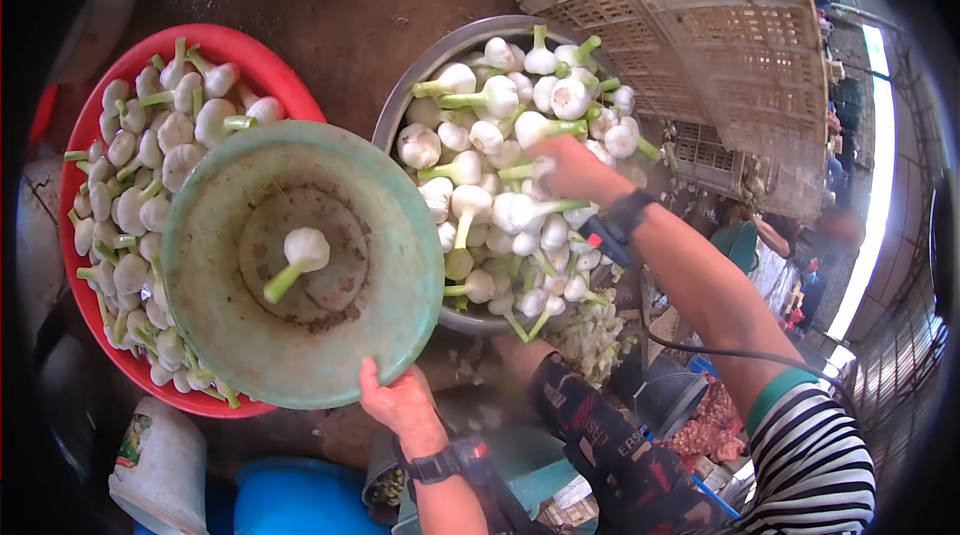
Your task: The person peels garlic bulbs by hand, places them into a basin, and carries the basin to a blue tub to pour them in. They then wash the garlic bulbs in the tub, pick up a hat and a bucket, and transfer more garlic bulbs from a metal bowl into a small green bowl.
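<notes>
My left hand (405, 403) grips the lower rim of a worn pale-green basin (205, 225), thumb over the edge. One garlic bulb (306, 249) with a green stem lies on the basin's dirty bottom. My right hand (578, 171) reaches into a metal bowl (392, 115) heaped with white garlic bulbs (490, 140). Its fingers are closed around a garlic bulb (543, 167) with a short green stem, partly hidden by them. The green basin overlaps a red basin (290, 85), which is full of similar trimmed garlic.
Stacked pale plastic crates (720, 45) stand beyond the metal bowl. A white bucket (160, 470) and a blue tub (300, 500) are at the bottom left. Garlic peelings (590, 335) lie by the bowl, near a dark bucket (660, 395). Another person's arm (770, 235) shows at right.
</notes>
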The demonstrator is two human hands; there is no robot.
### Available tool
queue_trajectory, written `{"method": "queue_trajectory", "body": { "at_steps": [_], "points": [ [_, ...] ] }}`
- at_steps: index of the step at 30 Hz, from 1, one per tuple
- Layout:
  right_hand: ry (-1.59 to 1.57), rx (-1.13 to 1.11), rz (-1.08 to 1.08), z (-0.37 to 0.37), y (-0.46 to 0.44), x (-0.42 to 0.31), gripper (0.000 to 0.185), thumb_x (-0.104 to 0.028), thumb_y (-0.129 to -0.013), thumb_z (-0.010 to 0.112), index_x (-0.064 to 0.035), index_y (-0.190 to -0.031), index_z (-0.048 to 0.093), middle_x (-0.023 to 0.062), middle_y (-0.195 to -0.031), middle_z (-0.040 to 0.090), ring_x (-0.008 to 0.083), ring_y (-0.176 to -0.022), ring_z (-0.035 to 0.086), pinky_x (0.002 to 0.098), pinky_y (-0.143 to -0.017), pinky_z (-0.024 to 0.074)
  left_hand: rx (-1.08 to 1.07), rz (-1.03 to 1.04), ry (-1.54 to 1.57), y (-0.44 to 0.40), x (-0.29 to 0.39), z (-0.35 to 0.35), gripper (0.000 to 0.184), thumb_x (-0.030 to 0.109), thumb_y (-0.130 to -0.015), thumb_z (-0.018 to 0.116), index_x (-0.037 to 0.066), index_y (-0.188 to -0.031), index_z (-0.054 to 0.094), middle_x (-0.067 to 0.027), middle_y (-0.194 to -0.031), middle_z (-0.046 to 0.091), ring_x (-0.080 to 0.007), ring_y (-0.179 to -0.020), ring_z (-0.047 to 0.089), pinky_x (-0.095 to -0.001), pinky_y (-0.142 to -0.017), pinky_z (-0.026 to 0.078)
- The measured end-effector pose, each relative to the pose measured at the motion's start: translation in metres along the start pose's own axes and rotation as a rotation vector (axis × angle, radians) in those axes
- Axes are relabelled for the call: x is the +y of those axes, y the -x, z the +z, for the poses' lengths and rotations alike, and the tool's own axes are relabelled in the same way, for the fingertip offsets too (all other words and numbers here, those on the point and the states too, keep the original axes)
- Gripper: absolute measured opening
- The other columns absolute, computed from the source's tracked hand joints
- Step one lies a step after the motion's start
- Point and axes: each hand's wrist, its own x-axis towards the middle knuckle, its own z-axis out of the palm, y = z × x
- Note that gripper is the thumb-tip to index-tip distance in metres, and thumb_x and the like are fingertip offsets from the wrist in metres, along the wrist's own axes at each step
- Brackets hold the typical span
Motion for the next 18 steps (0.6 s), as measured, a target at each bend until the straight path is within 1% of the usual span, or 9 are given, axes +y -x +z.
{"method": "queue_trajectory", "body": {
  "at_steps": [4, 8, 11, 12, 13, 15, 16, 17, 18],
  "points": [
    [-0.183, -0.056, 0.199, -0.017, 0.006, -0.024, 0.039, 0.001, -0.066, 0.052, -0.0077, -0.104, 0.057, 0.0098, -0.083, 0.061, 0.0214, -0.082, 0.058, 0.0320, -0.071, 0.0464, 0.030, 0.021, -0.036, 0.001, 0.008, 0.008, 0.037, 0.006, -0.079, 0.052, -0.006, -0.113, 0.045, -0.0151, -0.112, 0.052, -0.0261, -0.102, 0.052, -0.0394, -0.086, 0.045],
    [-0.847, 0.091, -0.120, -0.025, 0.038, -0.089, 0.038, -0.004, -0.063, 0.065, -0.0054, -0.100, 0.057, 0.0075, -0.089, 0.060, 0.0172, -0.083, 0.057, 0.0282, -0.072, 0.0450, 0.090, 0.011, -0.056, -0.001, 0.004, 0.009, 0.034, 0.006, -0.079, 0.051, -0.006, -0.110, 0.047, -0.0151, -0.111, 0.053, -0.0258, -0.101, 0.052, -0.0386, -0.086, 0.045],
    [-0.943, -0.105, -0.352, -0.001, 0.051, -0.160, 0.042, -0.009, -0.063, 0.068, -0.0065, -0.103, 0.055, 0.0089, -0.105, 0.050, 0.0209, -0.103, 0.048, 0.0321, -0.088, 0.0390, -0.059, 0.048, -0.071, -0.008, 0.005, -0.001, 0.036, 0.009, -0.080, 0.052, -0.002, -0.113, 0.047, -0.0137, -0.113, 0.054, -0.0269, -0.103, 0.053, -0.0426, -0.085, 0.046],
    [-0.895, -0.099, -0.532, 0.010, 0.047, -0.170, 0.044, -0.014, -0.065, 0.069, -0.0078, -0.106, 0.055, 0.0114, -0.105, 0.050, 0.0262, -0.105, 0.048, 0.0337, -0.092, 0.0375, -0.023, 0.034, -0.077, -0.006, 0.007, 0.004, 0.033, 0.009, -0.080, 0.051, -0.007, -0.109, 0.048, -0.0149, -0.110, 0.053, -0.0255, -0.101, 0.052, -0.0386, -0.087, 0.045],
    [-0.753, -0.159, -0.571, 0.007, 0.049, -0.168, 0.042, -0.013, -0.072, 0.067, -0.0079, -0.111, 0.054, 0.0125, -0.118, 0.046, 0.0221, -0.113, 0.044, 0.0355, -0.091, 0.0413, 0.001, 0.040, -0.094, -0.005, 0.008, 0.006, 0.034, 0.009, -0.080, 0.051, -0.007, -0.110, 0.048, -0.0149, -0.110, 0.053, -0.0256, -0.101, 0.052, -0.0387, -0.087, 0.044],
    [-0.455, 0.162, -0.706, -0.003, 0.026, -0.139, 0.039, -0.012, -0.075, 0.064, -0.0084, -0.112, 0.055, 0.0123, -0.123, 0.045, 0.0237, -0.112, 0.045, 0.0358, -0.092, 0.0406, 0.055, 0.053, -0.114, -0.005, 0.009, 0.009, 0.034, 0.010, -0.080, 0.051, -0.006, -0.110, 0.047, -0.0149, -0.110, 0.053, -0.0256, -0.101, 0.052, -0.0390, -0.087, 0.044],
    [-0.400, 0.197, -0.710, -0.026, 0.003, -0.115, 0.039, -0.009, -0.074, 0.064, -0.0082, -0.112, 0.055, 0.0102, -0.118, 0.050, 0.0229, -0.108, 0.048, 0.0335, -0.091, 0.0407, 0.065, 0.045, -0.108, -0.006, 0.010, 0.008, 0.034, 0.010, -0.080, 0.051, -0.006, -0.110, 0.047, -0.0150, -0.110, 0.053, -0.0259, -0.101, 0.052, -0.0391, -0.087, 0.044],
    [-0.449, 0.291, -0.327, -0.043, -0.013, -0.092, 0.039, -0.006, -0.073, 0.064, -0.0083, -0.111, 0.055, 0.0072, -0.111, 0.055, 0.0214, -0.105, 0.051, 0.0321, -0.089, 0.0416, 0.074, 0.036, -0.101, -0.008, 0.012, 0.007, 0.035, 0.010, -0.080, 0.051, -0.006, -0.110, 0.047, -0.0151, -0.110, 0.053, -0.0261, -0.101, 0.052, -0.0393, -0.087, 0.044],
    [-0.034, 0.632, -0.512, -0.062, -0.052, -0.044, 0.039, -0.004, -0.073, 0.063, -0.0088, -0.111, 0.055, 0.0091, -0.108, 0.055, 0.0228, -0.103, 0.051, 0.0324, -0.087, 0.0425, 0.085, 0.029, -0.093, -0.008, 0.012, 0.006, 0.035, 0.011, -0.081, 0.051, -0.006, -0.111, 0.047, -0.0151, -0.111, 0.053, -0.0263, -0.102, 0.052, -0.0394, -0.087, 0.044]
  ]
}}
